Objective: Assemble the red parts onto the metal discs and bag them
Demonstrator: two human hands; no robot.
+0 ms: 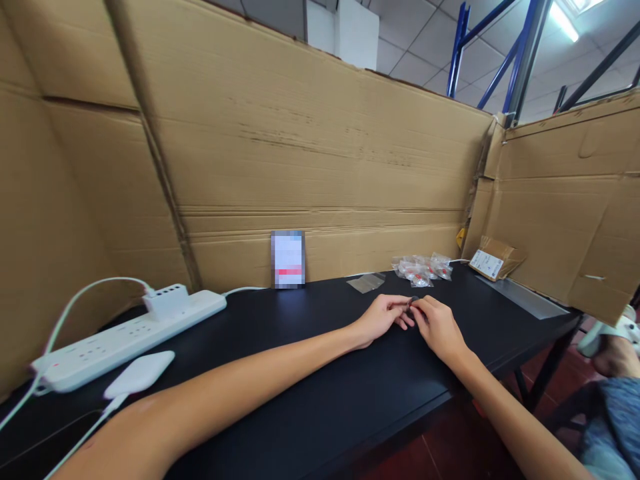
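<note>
Over the black table (310, 393), my left hand (383, 317) and my right hand (439, 325) meet at the fingertips. Between them is a small dark object (413, 301), mostly covered by the fingers; its kind cannot be made out. The thumb and fingers of each hand pinch it from either side. Just beyond my left hand lies a flat, clear plastic bag (367, 283). Several small clear bags with bits of red (420, 269) form a pile behind my right hand.
Cardboard walls (320, 147) surround the table. A phone-like screen (288, 260) leans at the back. On the left are a white power strip (135, 337), a charger and a white pad (140, 375) with cables. A small cardboard box (495, 259) stands right; another person (613, 400) sits beyond.
</note>
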